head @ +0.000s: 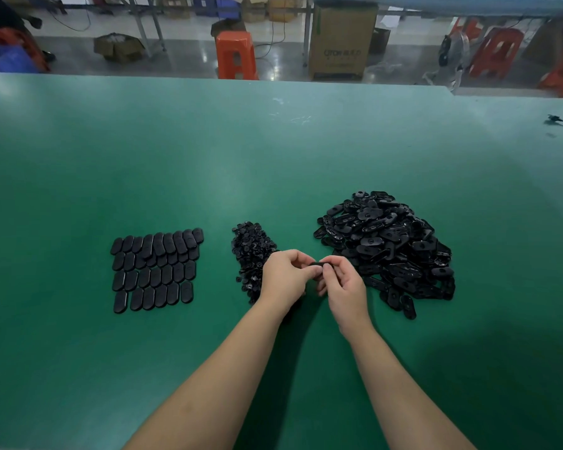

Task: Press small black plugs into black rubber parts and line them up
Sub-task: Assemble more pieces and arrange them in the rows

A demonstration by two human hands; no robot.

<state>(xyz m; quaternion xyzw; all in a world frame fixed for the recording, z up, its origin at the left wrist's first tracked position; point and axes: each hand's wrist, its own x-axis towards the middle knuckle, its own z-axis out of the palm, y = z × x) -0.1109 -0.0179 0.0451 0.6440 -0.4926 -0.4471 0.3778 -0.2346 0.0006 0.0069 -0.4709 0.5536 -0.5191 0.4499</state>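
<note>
1. Black rubber part (319, 264): one flat oval piece is held edge-on above the green table (273, 151), between the two hands and just in front of the heaps.
2. The left hand (285, 278) pinches the left end of that part with curled fingers and thumb; the hand hovers over the near edge of the pile of small black plugs (252, 251).
3. The right hand (342, 285) grips the part's right end, fingers curled over its top (whether a plug is already in it cannot be told).
4. A large loose heap of rubber parts (387, 245) lies just right of the hands, well apart from the lined-up parts.
5. The lined-up parts (155, 269) sit to the left in four rough rows, lying flat and touching one another.
6. Beyond the table's far edge stand an orange stool (236, 55) and a cardboard box (342, 40).
</note>
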